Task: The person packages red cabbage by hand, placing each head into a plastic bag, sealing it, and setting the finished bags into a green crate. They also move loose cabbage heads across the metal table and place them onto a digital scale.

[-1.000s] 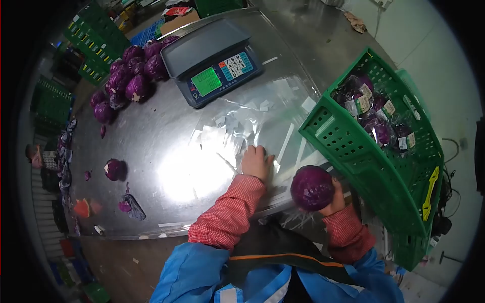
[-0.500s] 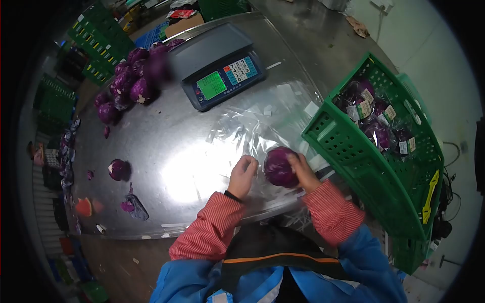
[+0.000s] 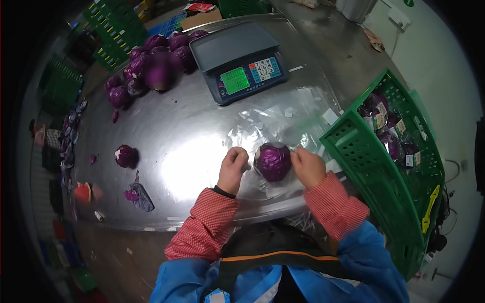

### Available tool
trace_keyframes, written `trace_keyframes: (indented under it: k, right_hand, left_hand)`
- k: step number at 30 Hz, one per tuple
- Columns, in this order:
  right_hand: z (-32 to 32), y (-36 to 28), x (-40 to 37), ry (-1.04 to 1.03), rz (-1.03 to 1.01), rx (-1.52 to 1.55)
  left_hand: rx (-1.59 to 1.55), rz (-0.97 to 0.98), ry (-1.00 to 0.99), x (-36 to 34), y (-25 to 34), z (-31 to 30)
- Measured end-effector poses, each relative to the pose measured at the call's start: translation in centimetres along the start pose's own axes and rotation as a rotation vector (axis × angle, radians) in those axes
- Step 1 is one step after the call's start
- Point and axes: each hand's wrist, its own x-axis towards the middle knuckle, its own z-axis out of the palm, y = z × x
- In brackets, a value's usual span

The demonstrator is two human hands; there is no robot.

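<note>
A red cabbage (image 3: 273, 162) sits between my hands on clear plastic film (image 3: 252, 123) near the table's front edge. My left hand (image 3: 234, 170) is pinched just left of the cabbage, apparently on the edge of a clear plastic bag. On the cabbage's right side, my right hand (image 3: 307, 167) is closed, its fingertips pinching the plastic beside it. The bag is transparent, so its exact outline around the cabbage is hard to make out.
A digital scale (image 3: 247, 76) stands at the back beside piled red cabbages (image 3: 162, 70). At right, a green crate (image 3: 374, 166) holds wrapped cabbages (image 3: 386, 126). One cabbage (image 3: 126, 156), a dark leaf (image 3: 143, 198) and a red-orange object (image 3: 83, 191) lie left.
My right hand has let go of the cabbage and now pinches at its right side. The cabbage has turned and shifted slightly left. The whole view has shifted.
</note>
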Motion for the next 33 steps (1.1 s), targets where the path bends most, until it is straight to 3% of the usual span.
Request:
trace_keyframes:
  k: [2,5,8,9,13,17,21,24,25,29,31,33]
  right_hand:
    - [-1.4,-0.8,-1.6,0.053,0.0,0.137]
    - [-2.1,-0.4,-4.9,-0.067,0.119,0.209]
    - [0.0,1.0,-7.4,-0.199,0.185,0.32]
    - [0.8,1.7,-8.1,-0.172,0.205,0.416]
    - [2.5,4.4,-10.8,-0.169,0.238,0.547]
    - [3.4,4.9,-11.4,-0.21,0.304,0.815]
    - [3.4,3.6,-11.1,-0.241,0.356,0.883]
    - [3.4,3.0,-11.1,-0.245,0.377,0.933]
    - [3.3,3.0,-11.2,-0.246,0.388,0.955]
    - [3.5,4.2,-11.9,-0.272,0.49,0.996]
    - [3.3,5.7,-11.8,-0.276,0.548,1.055]
    - [3.0,5.8,-12.1,-0.254,0.537,0.874]
  left_hand:
    - [-0.146,0.101,-0.074,-0.7,2.7,0.3]
    - [0.146,0.198,-0.137,-1.7,5.4,1.8]
    - [0.232,0.057,-0.189,-2.4,2.2,1.7]
    - [0.28,0.051,-0.154,-3.4,1.9,1.4]
    - [0.151,0.129,0.357,-7.1,0.0,-0.9]
    - [0.289,-0.029,0.325,-11.4,-6.3,-3.8]
    - [-0.026,-0.483,0.32,-12.4,-5.1,-1.5]
    - [0.215,-0.53,0.326,-14.1,-5.1,0.3]
    - [0.155,-0.539,0.313,-14.6,-5.7,0.4]
    - [0.015,-0.409,0.38,-14.8,-7.1,-0.2]
    - [0.102,-0.247,0.439,-14.2,-6.0,-1.1]
    - [0.163,-0.145,0.437,-13.9,-4.6,-1.8]
